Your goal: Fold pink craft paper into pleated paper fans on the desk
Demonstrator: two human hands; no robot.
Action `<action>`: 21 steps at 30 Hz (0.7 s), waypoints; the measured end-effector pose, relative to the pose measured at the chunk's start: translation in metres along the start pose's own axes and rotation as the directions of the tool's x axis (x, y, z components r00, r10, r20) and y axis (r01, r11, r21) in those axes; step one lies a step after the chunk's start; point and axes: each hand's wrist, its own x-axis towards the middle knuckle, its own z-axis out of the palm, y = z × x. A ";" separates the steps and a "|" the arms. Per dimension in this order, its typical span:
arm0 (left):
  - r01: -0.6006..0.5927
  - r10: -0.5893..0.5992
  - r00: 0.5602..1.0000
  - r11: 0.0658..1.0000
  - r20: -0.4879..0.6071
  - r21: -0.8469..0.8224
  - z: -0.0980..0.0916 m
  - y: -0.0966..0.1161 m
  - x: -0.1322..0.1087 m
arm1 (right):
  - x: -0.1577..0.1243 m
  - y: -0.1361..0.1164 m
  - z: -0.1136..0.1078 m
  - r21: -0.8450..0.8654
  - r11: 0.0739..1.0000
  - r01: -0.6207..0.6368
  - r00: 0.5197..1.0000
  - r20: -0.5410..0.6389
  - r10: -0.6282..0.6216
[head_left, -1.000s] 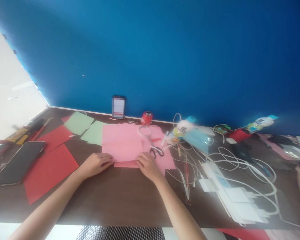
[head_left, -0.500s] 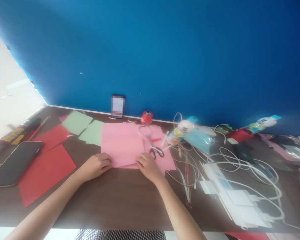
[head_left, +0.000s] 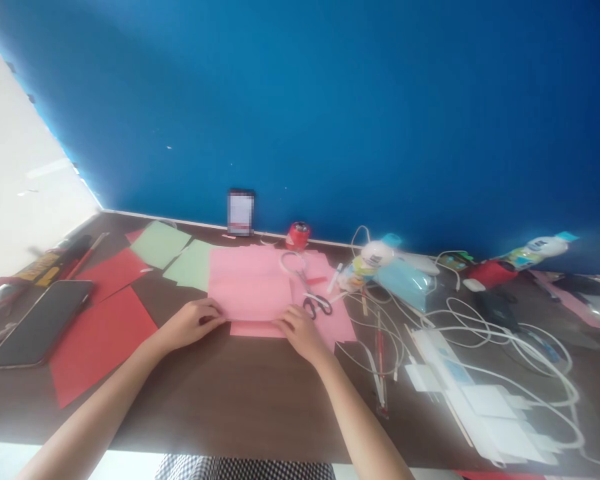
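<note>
A sheet of pink paper [head_left: 250, 283] lies in front of me, its near edge raised and curved between my hands. At its near left corner my left hand [head_left: 194, 323] pinches the edge between thumb and fingers. My right hand [head_left: 300, 328] grips the near right corner the same way. More pink paper [head_left: 337, 317] lies beneath and to the right, and a strip of it shows below the raised edge. Scissors [head_left: 310, 293] with dark handles rest on that paper, just beyond my right hand.
Red sheets [head_left: 105, 340], green sheets [head_left: 161, 245] and a large phone [head_left: 40, 323] lie on the left. Behind stand a smaller phone [head_left: 241, 213] and a red container [head_left: 298, 236]. Glue bottles [head_left: 373, 257], white cables and a power strip [head_left: 450, 380] crowd the right.
The near edge of the pink sheet has been lifted and moved away from me, uncovering pink paper below. My left fingers have drawn into a pinch. The view has shifted slightly.
</note>
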 end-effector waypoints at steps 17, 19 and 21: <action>0.180 -0.193 0.965 0.980 -0.179 -0.085 0.010 -0.005 0.004 | 0.012 0.010 0.017 0.076 0.983 -0.166 0.952 -0.248 0.180; 0.187 -0.200 0.963 0.979 -0.183 -0.083 0.009 -0.005 0.005 | 0.012 0.011 0.016 0.047 0.983 -0.175 0.944 -0.275 0.181; 0.197 -0.208 0.961 0.977 -0.181 -0.078 0.009 -0.005 0.005 | 0.012 0.012 0.016 0.038 0.983 -0.181 0.936 -0.300 0.184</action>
